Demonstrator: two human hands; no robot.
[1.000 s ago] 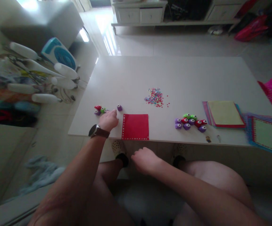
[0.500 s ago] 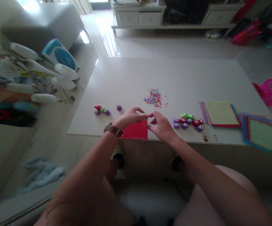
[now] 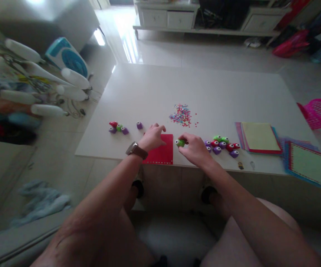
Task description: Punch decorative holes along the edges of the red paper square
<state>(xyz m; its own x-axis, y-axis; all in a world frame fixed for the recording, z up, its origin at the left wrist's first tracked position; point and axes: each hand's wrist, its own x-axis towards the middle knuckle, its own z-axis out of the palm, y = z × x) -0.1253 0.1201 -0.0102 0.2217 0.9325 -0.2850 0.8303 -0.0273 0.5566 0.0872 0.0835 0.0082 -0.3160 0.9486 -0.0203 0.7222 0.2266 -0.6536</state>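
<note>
A red paper sheet (image 3: 161,152) with a row of pale marks along its near edge lies at the table's front edge. My left hand (image 3: 153,137), with a watch on the wrist, is over the sheet's left part, fingers apart and holding nothing. Just right of the sheet, my right hand (image 3: 193,147) pinches a small green toy with a single white eye (image 3: 180,143). Several similar purple, red and green eye toys (image 3: 217,149) cluster right of that hand. More of them (image 3: 118,128) sit at the left, and a lone purple one (image 3: 139,125) stands nearer my left hand.
Small colourful confetti (image 3: 182,115) is heaped mid-table. To the right lie a stack of coloured paper (image 3: 260,137) and another stack with dotted borders (image 3: 307,163). Two tiny items, one a dark gold piece (image 3: 241,165), rest near the front edge. A pink basket (image 3: 320,115) stands beyond the right edge.
My hands were together over the red paper at the green toy. They have parted: the left moved slightly left and opened, the right moved right with the toy.
</note>
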